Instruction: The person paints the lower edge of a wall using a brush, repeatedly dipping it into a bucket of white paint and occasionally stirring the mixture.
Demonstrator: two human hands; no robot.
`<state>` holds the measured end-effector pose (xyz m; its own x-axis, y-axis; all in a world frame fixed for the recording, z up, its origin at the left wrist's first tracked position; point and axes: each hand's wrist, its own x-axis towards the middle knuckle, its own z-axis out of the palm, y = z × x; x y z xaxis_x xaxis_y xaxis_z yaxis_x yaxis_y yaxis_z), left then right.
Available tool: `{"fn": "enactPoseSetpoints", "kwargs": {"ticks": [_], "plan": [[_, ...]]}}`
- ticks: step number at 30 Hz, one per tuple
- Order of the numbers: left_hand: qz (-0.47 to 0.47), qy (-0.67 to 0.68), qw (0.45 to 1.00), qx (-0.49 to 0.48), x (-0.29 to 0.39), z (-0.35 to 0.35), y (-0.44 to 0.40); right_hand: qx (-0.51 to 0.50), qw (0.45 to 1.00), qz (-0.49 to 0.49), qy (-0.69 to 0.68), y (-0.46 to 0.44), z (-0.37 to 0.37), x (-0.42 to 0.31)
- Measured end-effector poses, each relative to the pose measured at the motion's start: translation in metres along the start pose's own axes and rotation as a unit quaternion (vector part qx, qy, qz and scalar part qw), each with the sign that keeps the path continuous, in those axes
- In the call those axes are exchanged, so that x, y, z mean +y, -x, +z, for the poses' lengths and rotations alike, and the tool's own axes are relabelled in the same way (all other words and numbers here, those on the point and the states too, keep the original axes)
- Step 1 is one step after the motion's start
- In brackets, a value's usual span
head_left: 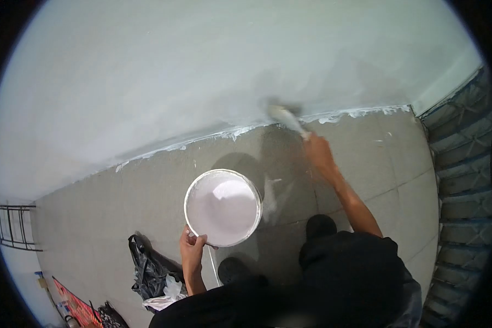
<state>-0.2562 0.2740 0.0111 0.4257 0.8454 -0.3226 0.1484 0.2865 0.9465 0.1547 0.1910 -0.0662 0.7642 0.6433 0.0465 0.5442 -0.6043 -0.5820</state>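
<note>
My left hand (pixel 193 249) grips the rim of a white paint bucket (pixel 187 191), thumb over the edge. Pale, off-white paint (pixel 224 210) lies inside it, with a bright reflection on the surface. Out to the right, my right hand (pixel 318 150) is closed around the handle of a paintbrush (pixel 287 118). The brush is a little blurred, its bristles up at the foot of the white wall (pixel 202 71). Whether the bristle tips touch the wall I cannot tell.
White paint smears run along the edge between wall and grey tiled floor (pixel 93 218). A black plastic bag (pixel 150 270) lies left of my feet. A folding metal gate (pixel 464 164) stands at right, a black metal rack (pixel 13 227) at far left. Red cloth (pixel 76 303) is at lower left.
</note>
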Motion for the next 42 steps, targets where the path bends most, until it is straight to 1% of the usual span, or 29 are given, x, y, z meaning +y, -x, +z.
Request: {"fn": "enactPoseSetpoints", "kwargs": {"ticks": [2, 4, 7, 10, 11, 13, 15, 17, 20, 23, 26, 29, 32, 35, 38, 40, 41, 42], "plan": [[-0.001, 0.016, 1.0, -0.006, -0.002, 0.0, -0.001, 0.033, 0.999, -0.006, 0.039, 0.003, -0.021, 0.032], [-0.002, 0.02, 1.0, -0.011, -0.001, 0.0, -0.001, 0.106, 0.987, -0.035, 0.114, 0.004, -0.027, 0.062], [-0.002, 0.019, 1.0, -0.011, 0.0, 0.0, 0.0, 0.159, 0.986, 0.039, 0.045, 0.016, -0.043, 0.069], [-0.003, 0.029, 0.999, -0.015, -0.001, -0.002, -0.002, 0.196, 0.978, 0.065, 0.01, 0.018, -0.027, 0.072], [-0.005, 0.026, 1.0, -0.016, -0.002, -0.003, -0.003, 0.162, 0.984, 0.07, -0.015, 0.016, -0.019, 0.071], [-0.01, 0.021, 1.0, -0.014, -0.002, -0.003, -0.001, 0.09, 0.991, 0.08, -0.065, 0.012, 0.0, 0.045], [-0.013, 0.019, 1.0, -0.009, 0.0, -0.002, -0.001, 0.115, 0.989, 0.067, -0.064, 0.007, 0.027, 0.013], [-0.01, 0.027, 1.0, -0.004, 0.0, 0.0, 0.0, 0.131, 0.984, 0.045, -0.108, 0.01, 0.045, -0.015], [-0.004, 0.025, 1.0, -0.008, 0.0, 0.0, 0.0, 0.116, 0.985, 0.02, -0.124, 0.012, 0.06, -0.044], [-0.006, 0.02, 1.0, -0.011, -0.001, -0.002, -0.001, 0.084, 0.982, 0.022, -0.167, 0.019, 0.064, -0.072], [-0.003, 0.031, 0.999, -0.017, -0.001, -0.002, -0.001, 0.054, 0.986, 0.006, -0.156, 0.027, 0.069, -0.094], [0.003, 0.042, 0.999, -0.023, -0.004, -0.002, -0.002, -0.078, 0.982, -0.034, -0.167, 0.029, 0.083, -0.108], [0.003, 0.04, 0.999, -0.019, -0.006, -0.004, -0.002, -0.046, 0.979, -0.125, -0.152, 0.024, 0.104, -0.118], [0.007, 0.043, 0.999, -0.021, -0.006, -0.005, -0.001, -0.06, 0.98, -0.179, -0.056, 0.015, 0.095, -0.104], [0.006, 0.042, 0.999, -0.029, -0.005, -0.005, -0.003, -0.048, 0.992, -0.117, -0.019, 0.012, 0.069, -0.078], [0.003, 0.04, 0.999, -0.032, -0.004, -0.005, -0.002, -0.063, 0.997, -0.046, -0.004, 0.002, 0.056, -0.05], [0.003, 0.039, 0.999, -0.032, -0.003, -0.004, -0.002, 0.002, 0.992, -0.117, 0.049, 0.001, 0.053, -0.023], [0.003, 0.039, 0.999, -0.032, -0.003, -0.003, -0.002, 0.066, 0.975, -0.188, 0.101, 0.0, 0.049, 0.007]]}}
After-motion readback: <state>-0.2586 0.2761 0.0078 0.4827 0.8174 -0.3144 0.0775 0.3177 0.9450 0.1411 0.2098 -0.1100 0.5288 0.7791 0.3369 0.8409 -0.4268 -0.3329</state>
